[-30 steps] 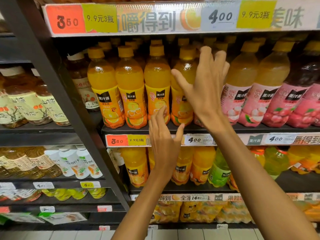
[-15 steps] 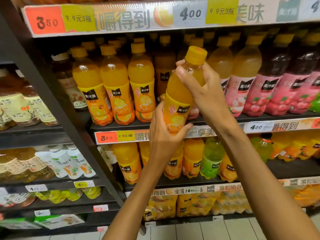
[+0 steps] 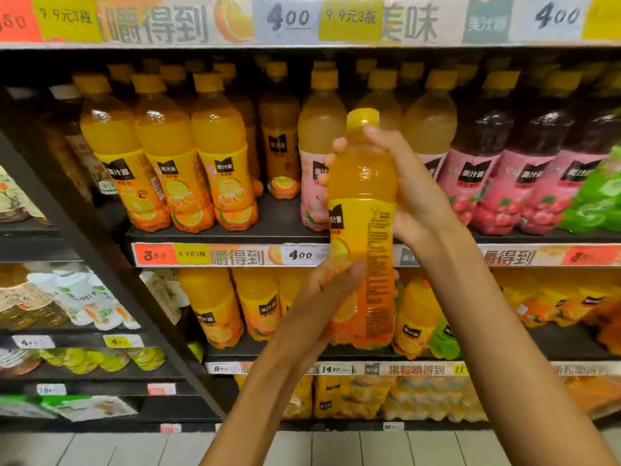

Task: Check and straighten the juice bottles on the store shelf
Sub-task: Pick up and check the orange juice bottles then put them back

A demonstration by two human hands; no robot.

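Lifted clear of the shelf [image 3: 228, 235], the orange bottle [image 3: 361, 210] shows its back label. Right hand [image 3: 408, 193] grips its shoulder; left hand [image 3: 331, 287], fingers seemingly wrapped, steadies the base. Turn logo outward, reseat at the front edge gap.

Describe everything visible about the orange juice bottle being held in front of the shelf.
The orange juice bottle is clear plastic filled with orange liquid, with a yellow-orange screw cap and an orange wrap label whose fine-print side faces the camera. It is upright, off the shelf, in front of the peach bottles. The right hand grips its upper body near the neck; the left hand holds its lower part.
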